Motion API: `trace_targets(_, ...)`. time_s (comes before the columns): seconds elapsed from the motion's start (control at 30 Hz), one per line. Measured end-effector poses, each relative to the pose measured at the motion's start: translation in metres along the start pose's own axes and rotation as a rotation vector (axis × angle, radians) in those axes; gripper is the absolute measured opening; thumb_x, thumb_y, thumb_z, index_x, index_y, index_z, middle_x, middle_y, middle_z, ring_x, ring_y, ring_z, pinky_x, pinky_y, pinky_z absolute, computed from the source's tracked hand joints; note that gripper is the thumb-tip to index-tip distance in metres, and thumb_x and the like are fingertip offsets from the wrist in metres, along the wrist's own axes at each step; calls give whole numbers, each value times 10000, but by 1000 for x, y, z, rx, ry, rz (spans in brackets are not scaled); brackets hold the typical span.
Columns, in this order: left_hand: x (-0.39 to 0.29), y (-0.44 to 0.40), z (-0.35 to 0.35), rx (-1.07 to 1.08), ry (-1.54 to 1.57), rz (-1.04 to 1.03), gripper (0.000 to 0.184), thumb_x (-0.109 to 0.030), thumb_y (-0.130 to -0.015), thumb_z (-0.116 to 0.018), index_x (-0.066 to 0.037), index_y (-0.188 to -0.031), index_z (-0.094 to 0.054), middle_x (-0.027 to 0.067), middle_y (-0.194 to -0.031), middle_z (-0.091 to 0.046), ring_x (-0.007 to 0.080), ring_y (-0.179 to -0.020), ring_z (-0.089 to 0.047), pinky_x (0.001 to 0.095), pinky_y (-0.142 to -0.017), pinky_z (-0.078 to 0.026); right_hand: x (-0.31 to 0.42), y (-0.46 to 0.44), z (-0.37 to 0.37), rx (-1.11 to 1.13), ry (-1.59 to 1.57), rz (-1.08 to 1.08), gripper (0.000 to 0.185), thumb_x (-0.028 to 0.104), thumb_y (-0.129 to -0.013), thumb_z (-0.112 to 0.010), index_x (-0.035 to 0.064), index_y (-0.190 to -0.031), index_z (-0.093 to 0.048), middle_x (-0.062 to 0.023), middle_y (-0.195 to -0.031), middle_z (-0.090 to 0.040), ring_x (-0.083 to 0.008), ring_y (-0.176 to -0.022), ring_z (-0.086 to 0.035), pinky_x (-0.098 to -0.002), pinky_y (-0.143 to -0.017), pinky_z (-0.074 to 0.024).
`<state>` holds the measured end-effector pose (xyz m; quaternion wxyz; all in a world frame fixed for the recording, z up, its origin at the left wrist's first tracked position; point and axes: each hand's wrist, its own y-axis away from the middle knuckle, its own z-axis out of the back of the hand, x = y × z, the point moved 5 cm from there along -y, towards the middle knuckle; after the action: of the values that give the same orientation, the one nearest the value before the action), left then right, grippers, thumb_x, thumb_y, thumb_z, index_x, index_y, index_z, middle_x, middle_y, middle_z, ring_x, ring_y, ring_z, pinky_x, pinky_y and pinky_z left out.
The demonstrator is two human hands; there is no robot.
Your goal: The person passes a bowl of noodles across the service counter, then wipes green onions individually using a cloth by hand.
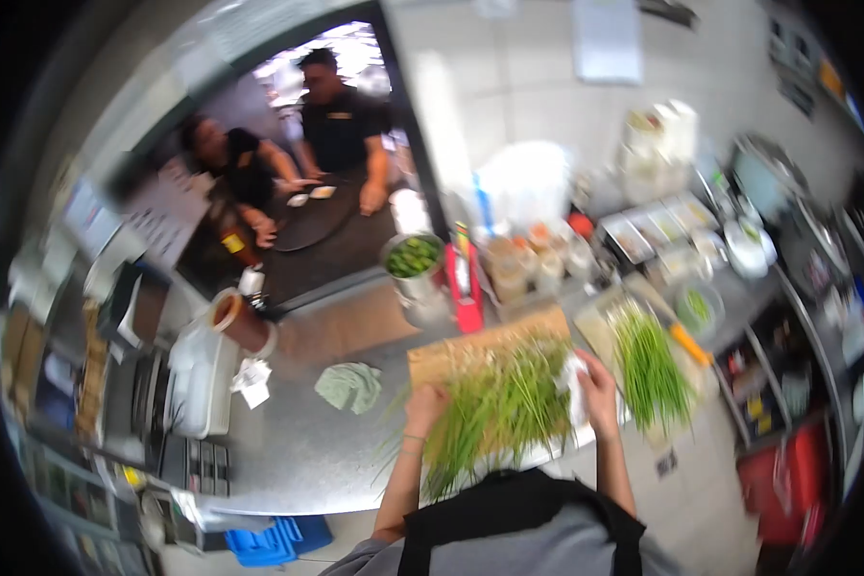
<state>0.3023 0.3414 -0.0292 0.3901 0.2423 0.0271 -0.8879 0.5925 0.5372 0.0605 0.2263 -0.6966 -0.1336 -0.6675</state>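
Note:
A loose heap of long green chives (504, 403) lies spread on a sheet of brown paper (442, 360) in front of me. At the left edge of the heap is my left hand (428, 409), its fingers curled closed; whatever they hold is hidden. My right hand (599, 392) grips a crumpled white paper towel (576, 384) at the right end of the heap. To the right, a neater bunch of chives (648, 360) rests on a cutting board (600, 326), its tips hanging over the edge. A knife with an orange handle (689, 343) lies beside that bunch.
A folded green cloth (348, 386) and a crumpled white tissue (252, 382) lie on the steel counter (298, 451). Behind the paper stand a pot of green leaves (415, 269) and a red holder (465, 293). Two people (341, 130) stand beyond the pass window.

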Motion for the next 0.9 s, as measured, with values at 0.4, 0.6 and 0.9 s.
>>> trace_targets(0.4, -47, 21, 1, -278, -69, -65, 144, -239, -713, -631, -96, -712, -616, 120, -749, -601, 297, -737, -598, 394, -649, -486, 16, -1, -18, 47, -124, -113, 372, -69, -792, -466, -40, -1162, -488, -96, -1159, -535, -131, -1012, -507, -227, -857, -366)
trace_targets(0.6, -37, 45, 36, -283, 242, -75, 139, -227, -705, -648, -95, -748, -639, 118, -772, -620, 267, -729, -615, 373, -637, -494, 1, -6, -6, 32, -141, -67, 372, -67, -796, -476, -41, -1167, -483, -90, -1155, -534, -130, -1014, -505, -232, -858, -369)
trace_targets(0.9, -24, 24, 14, 97, 1456, -10, 161, -163, -868, -502, -30, -915, -579, 106, -1003, -603, 215, -900, -602, 325, -738, -476, 20, -13, -22, 99, -159, -66, 378, -75, -790, -483, -33, -1166, -486, -83, -1120, -543, -125, -996, -510, -224, -839, -382)
